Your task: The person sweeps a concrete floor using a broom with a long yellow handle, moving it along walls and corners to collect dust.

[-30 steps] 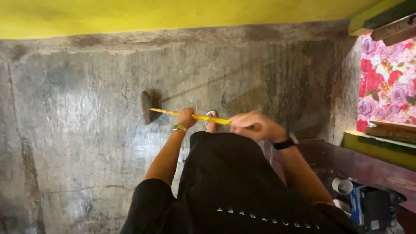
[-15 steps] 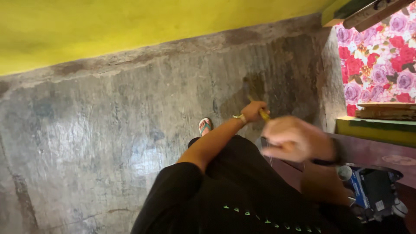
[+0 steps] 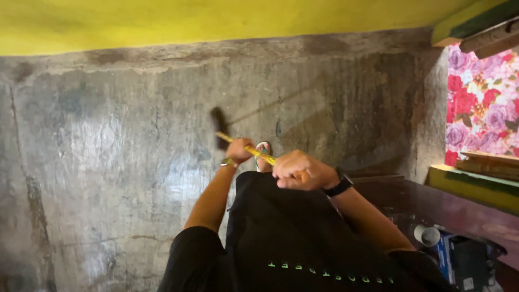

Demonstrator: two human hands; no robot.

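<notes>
floor (image 3: 119,162): open ahead, left | dark table (image 3: 432,203): blocks right

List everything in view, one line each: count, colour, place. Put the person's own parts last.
broom: one, yellow handle with dark head, head down on the floor ahead, handle in both hands
floor: one, grey worn concrete, fills most of the view
wall: one, yellow, along the top
floral cloth: one, pink and red flowers, right edge
bench: one, dark brown wood, lower right
paper roll: one, white, under the bench
sandalled foot: one, pale strap, behind the handle
left hand: one, bracelet at wrist, gripping the handle lower down
right hand: one, black watch at wrist, gripping the handle's upper end
</notes>
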